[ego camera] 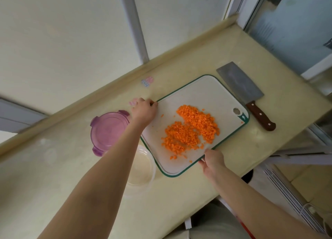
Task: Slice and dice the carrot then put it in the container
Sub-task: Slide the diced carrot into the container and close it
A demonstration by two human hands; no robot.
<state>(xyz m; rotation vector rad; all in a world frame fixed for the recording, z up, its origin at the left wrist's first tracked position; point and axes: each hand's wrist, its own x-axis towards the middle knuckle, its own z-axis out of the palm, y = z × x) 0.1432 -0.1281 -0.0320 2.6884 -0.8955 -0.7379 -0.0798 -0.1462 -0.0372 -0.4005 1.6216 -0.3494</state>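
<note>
A heap of diced carrot (191, 129) lies in the middle of a white cutting board (206, 93) with a green rim. My left hand (143, 111) grips the board's far left corner. My right hand (212, 159) grips the board's near edge, fingers curled over the rim. A clear round container (142, 168) stands on the counter just left of the board, partly under my left forearm. Its purple lid (107, 131) lies further left.
A cleaver (246, 91) with a brown wooden handle lies on the counter to the right of the board. The cream counter (179, 194) runs along a white wall. A window frame stands at the far right, and a white appliance sits below the counter's right edge.
</note>
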